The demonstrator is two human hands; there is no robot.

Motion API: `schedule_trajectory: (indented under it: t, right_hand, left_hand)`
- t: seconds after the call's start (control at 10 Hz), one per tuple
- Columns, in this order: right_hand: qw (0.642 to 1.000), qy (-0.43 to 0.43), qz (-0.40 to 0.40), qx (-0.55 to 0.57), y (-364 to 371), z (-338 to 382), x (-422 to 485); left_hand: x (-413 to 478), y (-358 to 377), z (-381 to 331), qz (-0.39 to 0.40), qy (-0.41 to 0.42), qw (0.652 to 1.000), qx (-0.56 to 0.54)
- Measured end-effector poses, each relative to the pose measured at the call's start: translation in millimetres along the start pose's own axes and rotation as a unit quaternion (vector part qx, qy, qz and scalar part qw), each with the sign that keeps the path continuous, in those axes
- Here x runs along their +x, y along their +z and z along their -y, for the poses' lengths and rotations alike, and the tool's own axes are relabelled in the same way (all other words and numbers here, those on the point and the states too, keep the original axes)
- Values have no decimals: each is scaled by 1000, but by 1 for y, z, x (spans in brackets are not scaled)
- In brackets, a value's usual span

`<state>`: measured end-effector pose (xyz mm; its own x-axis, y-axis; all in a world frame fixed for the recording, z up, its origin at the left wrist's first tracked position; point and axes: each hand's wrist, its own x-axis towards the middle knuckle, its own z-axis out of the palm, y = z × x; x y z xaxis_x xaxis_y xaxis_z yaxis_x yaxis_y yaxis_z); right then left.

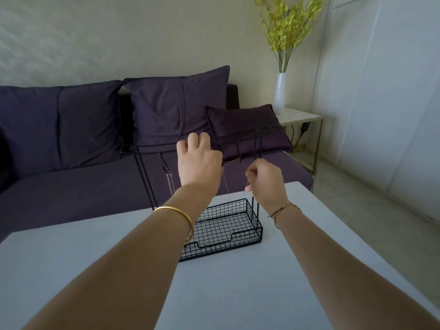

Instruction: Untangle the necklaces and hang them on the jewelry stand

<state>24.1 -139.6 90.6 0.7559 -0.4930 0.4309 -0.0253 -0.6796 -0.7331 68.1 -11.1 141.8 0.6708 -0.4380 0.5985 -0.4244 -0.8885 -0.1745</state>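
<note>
A thin necklace (226,185) is being held up between two hands in front of the black jewelry stand (154,146), which is standing at the far edge of the white desk (238,294). The hands are being held apart. The left hand (200,158), at about 11 o'clock from the stand's wire tray (258,232), is being raised to the top rail with its fingers curled, and one end of the strand is apparently being pinched beneath it. The right hand (264,179), at about 1 o'clock, is being closed in a pinch on the other end. The loop between them is being let hang down into the tray.

The task is judged to be partly done. A silver chain (170,184) is already being carried by a hook at 9 o'clock on the stand, and a gold chain (234,160) is being seen draped on a rail behind the hands. The strand in hand appears free of knots but is not yet being hung. Whether more necklaces are waiting cannot be told.
</note>
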Motion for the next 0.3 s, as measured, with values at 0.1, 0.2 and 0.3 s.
schedule_trajectory:
  t: [0.1, 0.2, 0.3]
  right_hand:
    - [1000, 4, 3, -4, -1, 0, -1]
    - [1000, 9, 11, 2, -2, 0, -1]
    - [1000, 15, 12, 16, -3, 0, -2]
  left_hand:
    - [-2, -3, 0, 4, 8, 1000, -2]
    - [-1, -6, 1, -2, 11, 1000, -10]
    - [-3, -6, 4, -20, 8, 999, -29]
